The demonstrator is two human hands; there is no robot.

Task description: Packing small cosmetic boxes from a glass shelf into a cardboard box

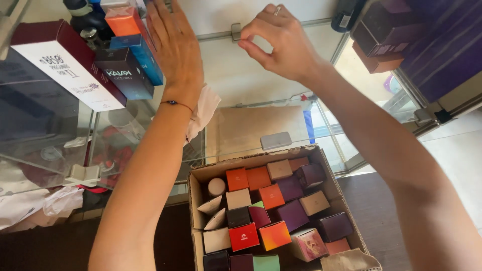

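I see left hand [175, 47] flat, fingers spread, palm against side of blue box [145, 57] on glass shelf [241, 75]; box stands just left of that grip, long axis upright, orange box [123, 20] above it; right hand [283, 42] well apart to right, fingertips pinched together on nothing visible; left nearer; cardboard box [201, 173] of small boxes below.

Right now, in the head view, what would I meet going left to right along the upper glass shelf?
White-and-maroon carton → dark navy box → flat open left hand against the blue box → pinching right hand → dark purple boxes.
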